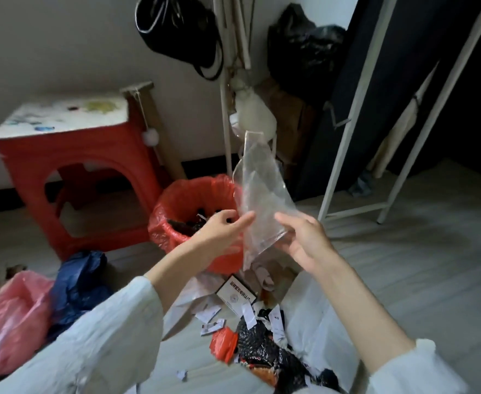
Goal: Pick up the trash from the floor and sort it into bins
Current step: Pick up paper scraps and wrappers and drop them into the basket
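A clear plastic bag stands upright in the air between my hands, over the near rim of a bin lined with a red bag. My right hand pinches the bag's lower edge. My left hand reaches to its left side, fingers extended and touching the plastic. Dark scraps lie inside the bin. On the floor below me lies a pile of trash: torn paper bits, a white card with black print, a red wrapper and a dark patterned wrapper.
A red plastic stool stands left of the bin by the wall. A pink bag and a dark blue bag lie at the lower left. A white rack frame and black bags stand at the right.
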